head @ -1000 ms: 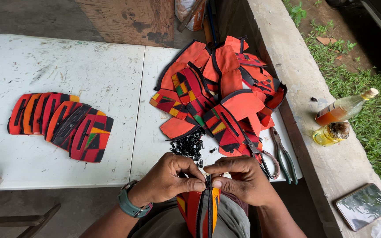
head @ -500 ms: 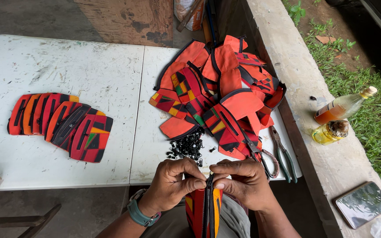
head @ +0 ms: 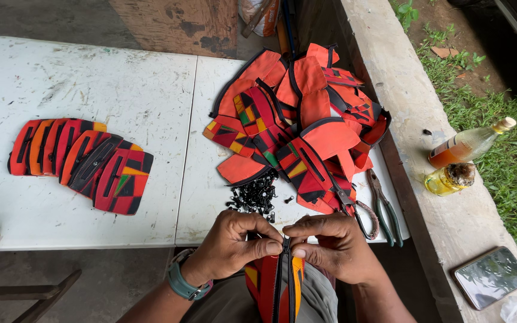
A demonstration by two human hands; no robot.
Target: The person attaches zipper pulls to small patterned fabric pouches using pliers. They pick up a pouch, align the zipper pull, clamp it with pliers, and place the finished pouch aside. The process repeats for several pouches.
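Both hands pinching the zipper top — left hand (head: 228,248) and right hand (head: 333,245) gripping closed on the orange pouch (head: 279,287), its long axis running down toward the lap. Black beads (head: 257,196) lying just beyond the grip on the table (head: 91,90); pliers (head: 384,206) off right.

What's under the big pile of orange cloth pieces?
Under the pile of orange cloth pieces lies the white table. Small black beads and pliers poke out; anything deeper is hidden.
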